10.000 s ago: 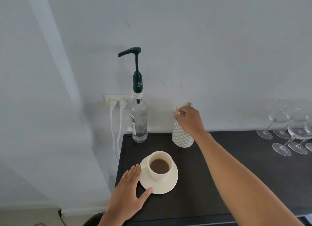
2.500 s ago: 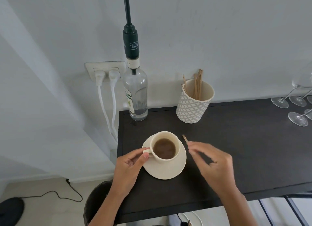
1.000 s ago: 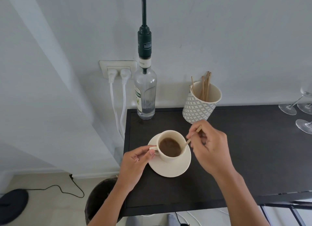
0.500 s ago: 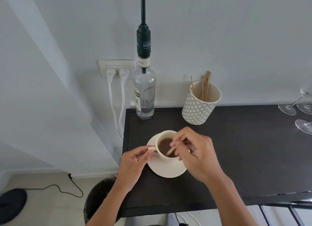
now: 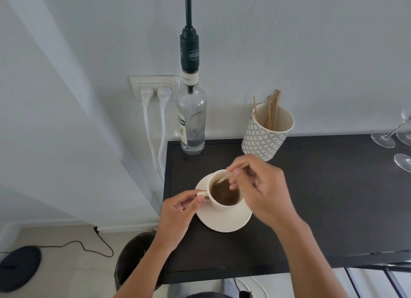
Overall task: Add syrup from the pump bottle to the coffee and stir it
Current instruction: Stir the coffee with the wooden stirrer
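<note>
Coffee [image 5: 225, 194] in cup [image 5: 219, 205], right fingers [image 5: 236, 172] pinching stirrer [image 5: 224, 178], left fingers [image 5: 195, 203] gripping handle.

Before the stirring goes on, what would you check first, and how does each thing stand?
1. Left hand pinches the cup handle: ok.
2. Right hand grips the stick: ok.
3. Stick tip in the coffee: ok.
4. Cup sits upright on the saucer: ok.
5. Coffee below the rim, nothing spilled on the saucer: ok.
6. Syrup already in from the bottle: cannot tell.
</note>
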Motion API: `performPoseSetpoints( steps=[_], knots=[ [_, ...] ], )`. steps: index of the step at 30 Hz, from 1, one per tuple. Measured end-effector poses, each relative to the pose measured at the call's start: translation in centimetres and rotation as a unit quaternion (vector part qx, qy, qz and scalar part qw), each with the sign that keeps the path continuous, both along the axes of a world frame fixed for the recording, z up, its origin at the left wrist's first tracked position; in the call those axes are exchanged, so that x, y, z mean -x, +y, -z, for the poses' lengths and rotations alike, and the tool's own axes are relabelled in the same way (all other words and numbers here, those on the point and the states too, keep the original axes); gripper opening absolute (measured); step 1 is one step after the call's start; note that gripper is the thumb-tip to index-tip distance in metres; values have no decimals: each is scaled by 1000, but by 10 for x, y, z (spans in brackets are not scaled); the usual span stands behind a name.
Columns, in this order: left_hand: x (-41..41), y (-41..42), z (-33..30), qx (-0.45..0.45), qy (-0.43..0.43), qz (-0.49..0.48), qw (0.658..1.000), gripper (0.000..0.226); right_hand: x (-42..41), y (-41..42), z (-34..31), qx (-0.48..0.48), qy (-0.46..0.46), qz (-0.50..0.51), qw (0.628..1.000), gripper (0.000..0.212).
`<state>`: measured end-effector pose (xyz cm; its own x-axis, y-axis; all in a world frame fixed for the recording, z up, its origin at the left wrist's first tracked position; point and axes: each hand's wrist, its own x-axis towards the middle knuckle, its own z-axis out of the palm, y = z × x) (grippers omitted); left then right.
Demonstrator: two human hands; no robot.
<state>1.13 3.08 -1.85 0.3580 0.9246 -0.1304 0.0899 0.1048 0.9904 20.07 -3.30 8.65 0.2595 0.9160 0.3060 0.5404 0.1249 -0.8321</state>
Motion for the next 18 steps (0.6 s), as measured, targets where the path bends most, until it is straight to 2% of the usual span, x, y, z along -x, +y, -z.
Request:
performPoseSetpoints(
  steps=[4,7,9,11,15,18],
  knots=[
    [-2,-2,1,4,-2,-5,1000,24,-27,-3,-2,2,-50,68,996,21],
    [-1,-1,2,4,-7,-3,1000,24,-13,-13,2,22,-28,31,999,28],
    [-1,-1,1,4,-10,-3,1000,22,4,-14,5,23,10,-13,1000,21],
    [-2,-1,1,4,-9,-2,1000,22,4,-7,6,10,30,7,999,18],
    [-1,-1,1,5,-5,-1,1000,23,-26,-4,6,0,10,107,994,23],
    [-1,0,1,4,-4,3,1000,23,-20,-12,5,14,15,83,996,26]
  ],
)
